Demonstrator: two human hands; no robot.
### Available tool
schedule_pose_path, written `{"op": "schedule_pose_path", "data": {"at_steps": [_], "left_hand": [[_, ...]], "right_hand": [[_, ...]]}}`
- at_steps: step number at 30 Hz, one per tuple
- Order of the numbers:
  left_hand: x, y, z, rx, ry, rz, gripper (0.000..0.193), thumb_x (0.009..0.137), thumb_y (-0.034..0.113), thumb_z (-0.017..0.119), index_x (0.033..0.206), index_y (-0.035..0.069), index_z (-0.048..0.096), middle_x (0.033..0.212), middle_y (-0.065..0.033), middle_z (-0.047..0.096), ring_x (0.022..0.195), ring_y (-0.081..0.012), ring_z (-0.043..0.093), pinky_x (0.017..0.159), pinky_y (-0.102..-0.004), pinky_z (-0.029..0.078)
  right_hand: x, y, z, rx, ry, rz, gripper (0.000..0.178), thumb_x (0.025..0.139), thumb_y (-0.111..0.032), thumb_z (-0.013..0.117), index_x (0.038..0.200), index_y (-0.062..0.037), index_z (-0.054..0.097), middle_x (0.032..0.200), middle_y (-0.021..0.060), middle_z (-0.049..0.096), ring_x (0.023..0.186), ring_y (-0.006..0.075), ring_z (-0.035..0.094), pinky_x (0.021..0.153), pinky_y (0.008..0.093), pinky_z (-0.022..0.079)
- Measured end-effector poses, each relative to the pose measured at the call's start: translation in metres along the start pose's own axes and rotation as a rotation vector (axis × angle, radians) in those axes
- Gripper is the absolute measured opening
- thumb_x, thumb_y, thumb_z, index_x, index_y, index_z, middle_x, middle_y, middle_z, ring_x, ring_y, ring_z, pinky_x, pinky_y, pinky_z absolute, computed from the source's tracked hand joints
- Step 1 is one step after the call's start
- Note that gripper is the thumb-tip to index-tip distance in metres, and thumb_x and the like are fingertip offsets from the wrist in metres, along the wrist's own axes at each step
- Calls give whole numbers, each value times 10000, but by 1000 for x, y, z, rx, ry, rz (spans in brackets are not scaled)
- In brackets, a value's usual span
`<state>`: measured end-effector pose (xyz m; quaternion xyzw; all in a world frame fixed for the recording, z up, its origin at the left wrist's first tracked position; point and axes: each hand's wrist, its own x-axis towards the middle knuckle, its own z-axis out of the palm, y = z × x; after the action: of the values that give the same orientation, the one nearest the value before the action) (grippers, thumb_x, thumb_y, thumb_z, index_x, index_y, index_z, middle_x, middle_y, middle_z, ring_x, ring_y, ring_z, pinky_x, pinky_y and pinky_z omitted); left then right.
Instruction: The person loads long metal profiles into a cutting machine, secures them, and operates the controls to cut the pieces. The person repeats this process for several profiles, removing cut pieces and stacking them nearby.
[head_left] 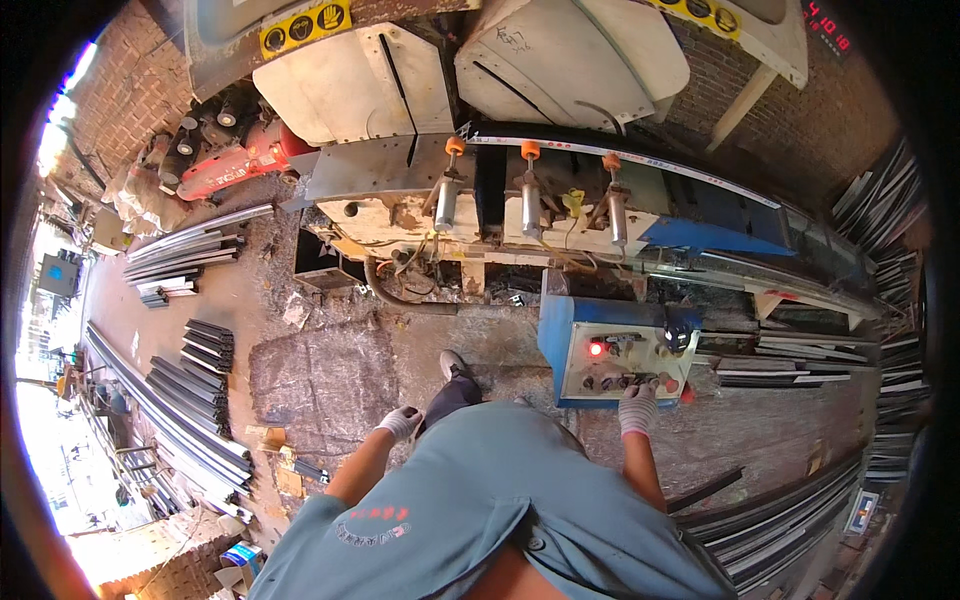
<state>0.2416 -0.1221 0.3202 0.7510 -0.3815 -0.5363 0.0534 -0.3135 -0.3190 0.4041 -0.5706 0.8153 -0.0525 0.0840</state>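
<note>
My left hand [402,423], in a pale knit glove, hangs beside my left thigh with loosely bent fingers and nothing visible in it. My right hand [638,409], gloved alike, is raised to the lower edge of a control box [620,350]. Its fingers stretch out to the row of knobs and buttons [628,381], close to the right end; exactly which control they touch is too small to tell. The box has a blue side and a pale sloping face, with a red lamp [596,349] glowing at the upper left.
Ahead stands a long machine with upright metal cylinders [530,208] capped in orange and pale guard panels [360,85] above. Bundles of dark metal profiles [190,375] lie on the floor at left, more profiles [780,520] at lower right. A red tank [240,160] sits far left.
</note>
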Motion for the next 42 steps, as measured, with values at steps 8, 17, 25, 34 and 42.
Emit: {"op": "schedule_pose_path", "data": {"at_steps": [8, 17, 25, 34, 42], "left_hand": [[-46, -25, 55, 44, 3, -81, 493, 936, 423, 614, 1203, 14, 683, 1123, -180, 730, 1034, -287, 688, 928, -381, 521], [-68, -30, 42, 12, 61, -48, 458, 935, 393, 632, 1188, 15, 689, 1116, -147, 738, 1011, -260, 687, 922, -367, 519], [1, -113, 57, -363, 56, 72, 389, 962, 269, 701, 1239, 0, 648, 1138, -129, 725, 1035, -183, 654, 917, -337, 512], [3, -154, 44, -128, 38, 79, 398, 938, 288, 716, 1219, 11, 667, 1132, -128, 733, 1027, -206, 666, 918, -347, 515], [0, -173, 54, -103, 73, 37, 437, 913, 330, 720, 1251, 57, 672, 1137, -132, 737, 1045, -212, 668, 921, -348, 512]], "right_hand": [[3, 8, -1, 43, -77, -46, 278, 902, -262, 524, 927, -12, 643, 1305, 326, 568, 855, 448, 686, 722, 532, 575], [-5, 24, 10, 182, 187, -163, 311, 900, -181, 584, 1116, 36, 635, 1214, 295, 622, 896, 421, 676, 734, 507, 577], [-6, 39, -1, 406, 319, -151, 340, 913, -150, 615, 1219, -3, 627, 1123, 230, 667, 993, 403, 648, 806, 492, 527], [65, 36, -28, 65, 222, -214, 383, 834, -212, 610, 1128, 27, 667, 1407, 212, 559, 1274, 400, 533, 1082, 472, 439], [76, 31, -17, -48, 264, -230, 379, 826, -323, 565, 1016, -15, 677, 1186, 193, 656, 1153, 374, 597, 1003, 453, 486]]}}
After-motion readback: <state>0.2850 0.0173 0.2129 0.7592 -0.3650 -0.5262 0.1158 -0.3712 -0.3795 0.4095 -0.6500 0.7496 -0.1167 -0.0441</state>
